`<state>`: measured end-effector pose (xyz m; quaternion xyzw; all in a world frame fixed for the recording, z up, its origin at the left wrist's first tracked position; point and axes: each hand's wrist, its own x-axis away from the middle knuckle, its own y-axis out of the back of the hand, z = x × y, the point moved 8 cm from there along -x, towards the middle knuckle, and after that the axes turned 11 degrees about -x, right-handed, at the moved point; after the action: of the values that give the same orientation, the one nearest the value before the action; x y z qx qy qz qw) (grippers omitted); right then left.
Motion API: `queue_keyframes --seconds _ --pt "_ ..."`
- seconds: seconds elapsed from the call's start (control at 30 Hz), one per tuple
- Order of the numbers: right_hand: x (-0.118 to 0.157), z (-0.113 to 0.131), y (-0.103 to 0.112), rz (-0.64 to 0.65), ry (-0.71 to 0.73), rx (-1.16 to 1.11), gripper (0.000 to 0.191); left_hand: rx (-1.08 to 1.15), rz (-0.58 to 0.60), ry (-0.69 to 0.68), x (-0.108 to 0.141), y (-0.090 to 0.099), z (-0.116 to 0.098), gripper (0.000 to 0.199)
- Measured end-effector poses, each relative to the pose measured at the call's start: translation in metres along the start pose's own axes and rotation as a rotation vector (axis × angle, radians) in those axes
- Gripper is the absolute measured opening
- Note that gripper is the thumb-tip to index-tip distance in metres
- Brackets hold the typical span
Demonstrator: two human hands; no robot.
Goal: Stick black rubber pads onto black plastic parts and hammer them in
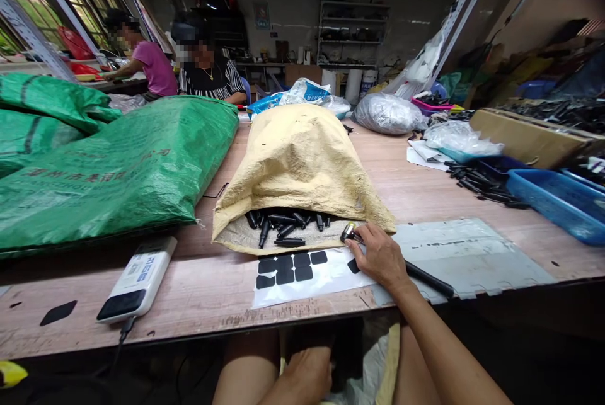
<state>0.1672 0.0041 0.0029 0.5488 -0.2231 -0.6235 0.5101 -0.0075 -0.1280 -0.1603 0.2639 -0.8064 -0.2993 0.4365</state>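
Note:
My right hand point(380, 254) is closed on a black-handled tool with a metal head point(348, 232), at the right corner of a yellow sack's mouth. The black handle point(430, 279) runs out to the right beneath my wrist. Inside the open mouth of the yellow sack point(302, 159) lie several black tube-shaped parts point(283, 223). In front of it is a white sheet with black rounded stickers point(286, 291). Below the table edge, my left hand point(307, 375) is low between my legs, near another sack point(388, 367); its fingers are hidden.
Green sacks point(118, 172) fill the left side. A white power bank point(137, 279) with a cable lies near the front edge. At right are a grey mat point(472, 254), a blue tray point(553, 203) and black parts point(486, 188). Two people sit across the table at the left.

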Motion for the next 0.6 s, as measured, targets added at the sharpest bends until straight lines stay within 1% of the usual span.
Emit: queue_keyframes --seconds 0.07,0.1,0.17,0.2,0.23,0.27,0.3,0.33,0.37,0.4,0.47,0.53,0.6 --pt "0.000 0.001 0.001 0.000 0.002 0.003 0.019 -0.016 -0.020 -0.122 0.018 0.026 -0.025 0.043" --pt "0.000 0.001 0.001 -0.002 0.006 0.005 0.019 -0.006 -0.047 -0.208 0.027 0.044 -0.038 0.037" --pt "0.001 0.002 0.001 -0.009 0.014 0.009 0.019 0.043 -0.141 -0.364 0.042 0.089 -0.056 0.025" --pt "0.001 0.002 0.001 -0.012 0.016 0.010 0.019 0.061 -0.221 -0.403 0.046 0.114 -0.057 0.021" --pt "0.001 0.002 0.001 -0.012 0.017 0.010 0.019 0.059 -0.328 -0.404 0.047 0.142 -0.053 0.019" --pt "0.001 0.002 0.001 -0.012 0.017 0.010 0.019 0.035 -0.478 -0.340 0.046 0.171 -0.041 0.020" --pt "0.000 0.001 0.000 -0.010 0.016 0.009 0.019 -0.017 -0.635 -0.248 0.045 0.198 -0.027 0.021" --pt "0.000 0.001 0.000 -0.009 0.014 0.007 0.019 -0.104 -0.757 -0.157 0.043 0.220 -0.013 0.022" --pt "0.000 0.001 0.000 -0.009 0.011 0.004 0.018 -0.211 -0.828 -0.085 0.038 0.235 -0.002 0.023" --pt "0.000 0.001 0.000 -0.008 0.009 0.001 0.018 -0.302 -0.855 -0.047 0.032 0.245 0.007 0.022" --pt "0.000 0.000 0.001 -0.004 0.003 -0.007 0.018 -0.427 -0.844 -0.022 0.021 0.254 0.018 0.017" --pt "0.000 -0.001 0.000 0.005 -0.005 -0.014 0.019 -0.457 -0.828 -0.028 0.016 0.254 0.022 0.014" --pt "0.000 -0.001 0.000 0.013 -0.013 -0.016 0.019 -0.444 -0.847 -0.036 0.020 0.250 0.017 0.013"
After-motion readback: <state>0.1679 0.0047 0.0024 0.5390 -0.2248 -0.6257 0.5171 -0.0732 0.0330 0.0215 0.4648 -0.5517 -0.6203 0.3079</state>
